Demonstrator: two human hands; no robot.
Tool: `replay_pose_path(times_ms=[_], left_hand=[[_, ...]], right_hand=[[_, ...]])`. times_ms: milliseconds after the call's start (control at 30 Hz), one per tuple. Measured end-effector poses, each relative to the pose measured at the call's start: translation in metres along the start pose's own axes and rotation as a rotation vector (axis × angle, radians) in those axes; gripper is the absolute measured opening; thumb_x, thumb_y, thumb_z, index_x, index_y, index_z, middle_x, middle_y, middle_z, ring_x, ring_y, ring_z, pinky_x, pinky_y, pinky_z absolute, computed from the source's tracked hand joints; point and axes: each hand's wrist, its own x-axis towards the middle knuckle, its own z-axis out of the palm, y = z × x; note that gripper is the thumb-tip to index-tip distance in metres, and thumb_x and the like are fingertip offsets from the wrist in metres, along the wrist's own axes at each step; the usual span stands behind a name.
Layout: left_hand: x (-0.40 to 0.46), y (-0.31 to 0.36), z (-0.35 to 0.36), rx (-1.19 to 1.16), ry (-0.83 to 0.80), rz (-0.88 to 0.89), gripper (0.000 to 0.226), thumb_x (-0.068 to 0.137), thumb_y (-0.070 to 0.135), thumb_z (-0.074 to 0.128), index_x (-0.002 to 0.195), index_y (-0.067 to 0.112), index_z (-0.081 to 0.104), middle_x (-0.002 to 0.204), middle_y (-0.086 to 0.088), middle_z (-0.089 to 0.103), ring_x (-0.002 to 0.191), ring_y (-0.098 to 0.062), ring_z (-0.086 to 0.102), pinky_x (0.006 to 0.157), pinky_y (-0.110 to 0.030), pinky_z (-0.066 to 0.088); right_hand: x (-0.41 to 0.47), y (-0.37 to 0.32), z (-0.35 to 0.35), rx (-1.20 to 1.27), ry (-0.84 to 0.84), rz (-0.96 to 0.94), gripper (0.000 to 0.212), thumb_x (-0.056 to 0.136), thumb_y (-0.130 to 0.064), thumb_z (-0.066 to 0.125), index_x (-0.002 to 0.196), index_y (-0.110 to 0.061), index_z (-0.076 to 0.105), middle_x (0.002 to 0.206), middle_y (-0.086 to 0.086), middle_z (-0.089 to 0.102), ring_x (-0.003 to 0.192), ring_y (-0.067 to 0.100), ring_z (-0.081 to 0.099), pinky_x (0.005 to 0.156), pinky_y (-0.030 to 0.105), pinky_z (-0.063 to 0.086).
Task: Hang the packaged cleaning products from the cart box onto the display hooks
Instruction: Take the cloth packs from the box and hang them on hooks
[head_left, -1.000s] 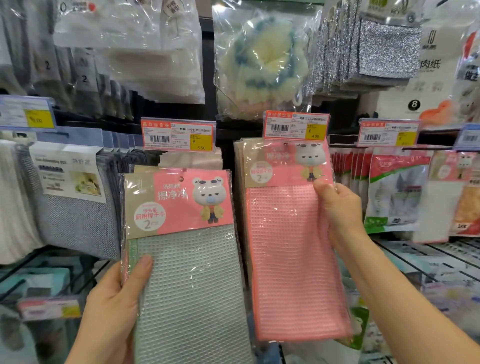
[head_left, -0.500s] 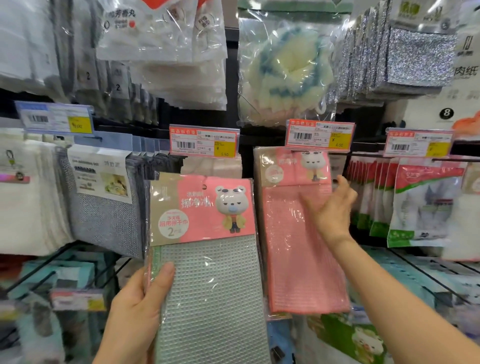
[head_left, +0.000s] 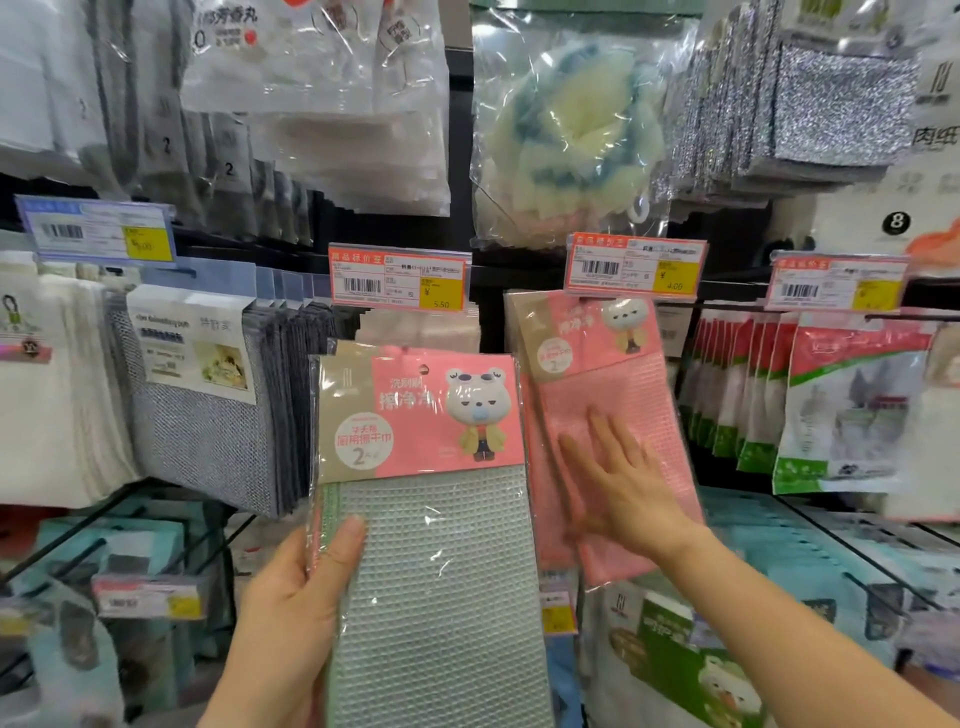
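Observation:
My left hand (head_left: 291, 618) grips a packaged grey-green waffle cloth (head_left: 431, 582) by its left edge and holds it upright before the shelf; its pink header card shows a cartoon bear. To its right a matching pink waffle cloth pack (head_left: 639, 384) hangs below a red price tag (head_left: 634, 266). My right hand (head_left: 618, 483) lies flat on that pink pack with fingers spread, holding nothing. The hook behind the pink pack is hidden. The cart box is out of view.
Grey cloth packs (head_left: 208, 400) and white cloths (head_left: 47, 384) hang to the left. Red-and-green packs (head_left: 831, 405) hang to the right. A bagged bath sponge (head_left: 566, 130) and silver scourer packs (head_left: 831, 104) hang above. Wire racks with teal packs (head_left: 810, 561) lie below.
My right hand let go of the pink pack's upper edge and slid down to lie flat on its middle. The grey-green pack in my left hand rose slightly toward the shelf.

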Motion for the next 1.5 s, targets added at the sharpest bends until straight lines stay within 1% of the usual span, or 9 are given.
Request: replay_pose_path(times_ms=[100,200,300,400,633,800,1000,1200,1500], left_hand=[[-0.004,-0.002,0.010,-0.008,-0.014,0.006,0.010,0.086,0.014,0.058,0.087,0.018,0.067,0.073,0.009,0.075,0.061,0.001,0.068,0.046,-0.007,0.046],[-0.003,-0.006,0.018,0.016,-0.042,0.023,0.009,0.086,0.013,0.058,0.084,0.018,0.065,0.065,0.014,0.073,0.057,0.006,0.065,0.046,-0.005,0.044],[0.000,-0.011,0.021,0.045,-0.065,0.021,0.008,0.086,0.016,0.059,0.083,0.017,0.066,0.072,0.009,0.075,0.060,0.003,0.066,0.048,-0.006,0.045],[0.000,-0.015,0.025,0.011,-0.094,-0.018,0.009,0.083,0.021,0.061,0.087,0.016,0.067,0.075,0.002,0.075,0.065,-0.007,0.070,0.049,-0.013,0.049],[-0.002,-0.014,0.034,0.079,-0.074,-0.023,0.037,0.064,0.042,0.068,0.093,0.019,0.066,0.077,0.009,0.075,0.070,-0.007,0.071,0.057,-0.017,0.048],[-0.002,-0.007,0.038,0.007,-0.076,-0.078,0.009,0.084,0.027,0.060,0.089,0.020,0.063,0.067,0.010,0.074,0.059,-0.005,0.069,0.048,-0.017,0.050],[-0.003,-0.014,0.045,-0.025,-0.025,-0.080,0.005,0.086,0.024,0.060,0.084,0.020,0.062,0.060,0.004,0.072,0.048,-0.007,0.066,0.037,-0.016,0.047],[0.002,-0.013,0.041,-0.053,-0.053,-0.102,0.020,0.080,0.029,0.061,0.091,0.012,0.065,0.069,-0.006,0.074,0.055,-0.016,0.069,0.043,-0.024,0.051],[0.002,-0.012,0.030,-0.004,-0.016,-0.054,0.008,0.087,0.027,0.059,0.088,0.020,0.064,0.069,0.004,0.074,0.057,-0.011,0.070,0.042,-0.018,0.050]], right_hand=[[-0.001,-0.026,-0.008,0.275,0.006,-0.054,0.089,0.083,-0.056,0.054,0.148,-0.036,-0.003,0.153,-0.006,-0.018,0.144,0.023,-0.017,0.118,0.042,0.001],[-0.004,-0.046,-0.030,0.646,0.074,0.008,0.055,0.094,-0.033,0.048,0.145,-0.020,0.031,0.152,0.002,0.031,0.137,0.019,0.031,0.112,0.042,0.030],[-0.015,-0.058,-0.058,1.071,0.205,0.283,0.037,0.092,-0.041,0.048,0.107,-0.012,0.064,0.102,0.003,0.069,0.092,0.013,0.064,0.082,0.037,0.052],[-0.031,-0.064,-0.081,1.463,0.169,0.307,0.054,0.071,-0.059,0.056,0.085,-0.007,0.061,0.070,0.001,0.067,0.060,0.007,0.063,0.057,0.021,0.053],[-0.040,-0.065,-0.088,1.600,0.040,0.361,0.027,0.075,-0.004,0.073,0.078,-0.009,0.047,0.074,0.015,0.054,0.066,0.023,0.054,0.054,0.028,0.046],[-0.046,-0.056,-0.087,1.693,0.123,0.400,0.020,0.087,-0.006,0.059,0.074,-0.011,0.044,0.076,0.010,0.055,0.065,0.020,0.053,0.057,0.029,0.044],[-0.053,-0.062,-0.090,1.293,0.236,0.144,0.024,0.083,-0.007,0.065,0.095,-0.027,0.062,0.100,-0.005,0.067,0.092,0.011,0.066,0.081,0.023,0.052],[-0.042,-0.029,-0.118,1.519,0.629,0.214,0.025,0.081,-0.002,0.063,0.090,-0.025,0.067,0.089,-0.010,0.071,0.080,0.003,0.068,0.067,0.016,0.054],[-0.021,-0.004,-0.135,1.491,0.755,0.261,0.022,0.085,-0.003,0.063,0.092,-0.023,0.064,0.101,0.005,0.065,0.091,0.018,0.061,0.076,0.028,0.056]])
